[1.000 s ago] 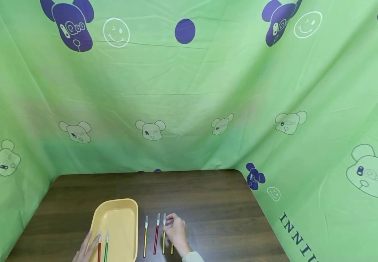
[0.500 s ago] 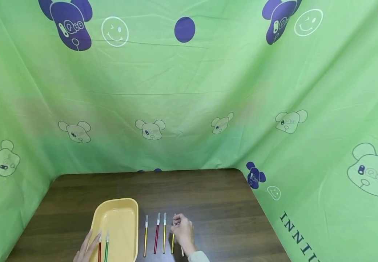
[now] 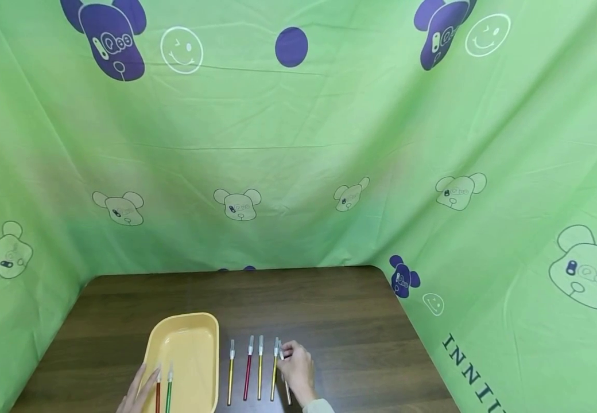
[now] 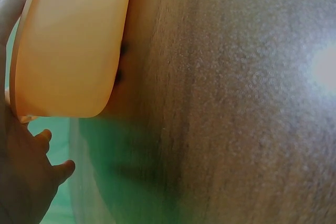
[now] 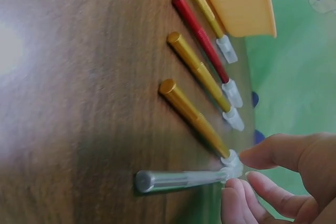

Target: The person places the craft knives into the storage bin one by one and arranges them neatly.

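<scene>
Several slim craft knives with clear caps lie side by side right of a yellow tray point(image 3: 214, 367). They are a gold knife point(image 3: 229, 378), a red knife point(image 3: 247, 378), two more gold knives and a silver knife point(image 5: 178, 180). My right hand point(image 3: 298, 370) pinches the silver knife at its capped end, beside the cap of the nearest gold knife point(image 5: 191, 116). At the tray's left side, my left hand point(image 3: 135, 396) grips the rim, thumb inside and fingers outside. Inside the tray near that thumb lie a red-orange knife point(image 3: 158, 396) and a green knife point(image 3: 169, 393).
The dark wood table point(image 3: 350, 321) ends at a green printed cloth point(image 3: 298, 229) hung along its back and sides. In the left wrist view, the tray wall point(image 4: 73, 51) rises from the table beside the hand.
My right hand has moved rightwards along the row, from a gold knife over the neighbouring gold one to the silver knife. My left hand has stayed at the tray.
</scene>
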Tool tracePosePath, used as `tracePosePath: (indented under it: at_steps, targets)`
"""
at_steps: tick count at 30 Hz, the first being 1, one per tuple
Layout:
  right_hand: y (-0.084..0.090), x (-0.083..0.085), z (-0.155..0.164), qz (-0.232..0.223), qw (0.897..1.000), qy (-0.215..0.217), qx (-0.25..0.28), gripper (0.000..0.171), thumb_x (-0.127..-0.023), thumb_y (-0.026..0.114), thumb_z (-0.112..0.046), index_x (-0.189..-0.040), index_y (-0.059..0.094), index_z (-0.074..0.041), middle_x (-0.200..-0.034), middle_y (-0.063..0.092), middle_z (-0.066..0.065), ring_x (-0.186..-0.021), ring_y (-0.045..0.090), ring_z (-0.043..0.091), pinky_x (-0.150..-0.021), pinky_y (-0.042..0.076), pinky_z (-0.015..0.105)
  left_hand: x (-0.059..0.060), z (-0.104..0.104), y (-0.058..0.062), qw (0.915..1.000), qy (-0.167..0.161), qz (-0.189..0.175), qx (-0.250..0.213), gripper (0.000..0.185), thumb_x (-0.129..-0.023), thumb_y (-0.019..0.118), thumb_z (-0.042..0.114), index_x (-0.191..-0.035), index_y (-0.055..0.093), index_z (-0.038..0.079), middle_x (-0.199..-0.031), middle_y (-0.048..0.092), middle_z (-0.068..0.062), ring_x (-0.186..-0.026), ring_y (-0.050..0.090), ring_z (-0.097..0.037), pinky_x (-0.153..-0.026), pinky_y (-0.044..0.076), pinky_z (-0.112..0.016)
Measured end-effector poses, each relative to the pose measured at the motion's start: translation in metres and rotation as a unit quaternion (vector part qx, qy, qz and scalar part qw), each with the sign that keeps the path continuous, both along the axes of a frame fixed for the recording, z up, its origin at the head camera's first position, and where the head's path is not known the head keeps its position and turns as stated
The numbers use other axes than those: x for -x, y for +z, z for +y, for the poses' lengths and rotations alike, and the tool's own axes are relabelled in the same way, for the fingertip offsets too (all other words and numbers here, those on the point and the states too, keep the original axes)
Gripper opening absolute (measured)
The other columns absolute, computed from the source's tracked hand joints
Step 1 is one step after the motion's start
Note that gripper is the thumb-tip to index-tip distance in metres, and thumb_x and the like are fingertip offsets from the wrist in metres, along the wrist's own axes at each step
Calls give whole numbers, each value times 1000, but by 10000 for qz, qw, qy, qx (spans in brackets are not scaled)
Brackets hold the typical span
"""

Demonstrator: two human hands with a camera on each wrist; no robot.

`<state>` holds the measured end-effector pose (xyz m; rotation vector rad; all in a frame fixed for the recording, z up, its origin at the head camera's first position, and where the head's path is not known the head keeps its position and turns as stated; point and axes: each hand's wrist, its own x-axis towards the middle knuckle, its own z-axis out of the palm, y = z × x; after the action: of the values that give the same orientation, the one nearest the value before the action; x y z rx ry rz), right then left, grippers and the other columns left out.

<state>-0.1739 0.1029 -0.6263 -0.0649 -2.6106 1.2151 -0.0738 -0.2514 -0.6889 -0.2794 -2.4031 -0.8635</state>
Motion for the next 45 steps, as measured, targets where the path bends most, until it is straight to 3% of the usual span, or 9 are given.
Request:
tracePosePath:
  at_steps: [6, 17, 29, 37, 45]
  targets:
    - [-5, -2, 6, -48, 9999, -111, -73, 27, -66, 83, 3, -88, 72, -8, -80, 70, -1, -67, 63, 10, -63, 51, 31, 2, -2, 0, 9998, 26, 178, 113, 109, -61, 93, 32, -160, 47, 26, -170, 11, 26, -90, 66, -48, -61, 49, -47]
    - [-12, 1, 12, -205, 9996, -180, -102, 28, -65, 81, 3, -88, 71, -10, -80, 69, -5, -69, 62, 14, -63, 50, 34, 3, -2, -4, 9993, 4, 371, 8, 103, -61, 93, 32, -155, 53, 18, -171, 15, 22, -85, 67, -48, -58, 50, -43]
    - [-17, 2, 10, -115, 9992, -374, -1, 30, -62, 79, 9, -85, 71, -9, -74, 67, -6, -62, 61, 9, -59, 49, 32, 4, -5, -3, 9991, -179, 390, 6, 110, -55, 97, 26, -155, 52, 14, -173, 15, 17, -94, 64, -57, -60, 53, -39]
    - [-14, 5, 10, -309, 9982, -519, 17, 27, -63, 81, 7, -83, 73, -9, -71, 70, -5, -64, 63, 13, -64, 53, 38, 3, -5, -4, 9997, -124, 229, 26, 112, -54, 98, 23, -155, 52, 14, -174, 20, 11, -94, 67, -47, -62, 53, -35]
    - [-17, 7, 8, -179, 9973, -673, -240, 23, -62, 83, 3, -77, 73, -12, -67, 71, -7, -64, 67, 16, -67, 55, 42, 3, -7, -5, 9996, -110, 247, -32, 111, -53, 98, 23, -154, 54, 13, -173, 23, 10, -93, 68, -35, -61, 53, -34]
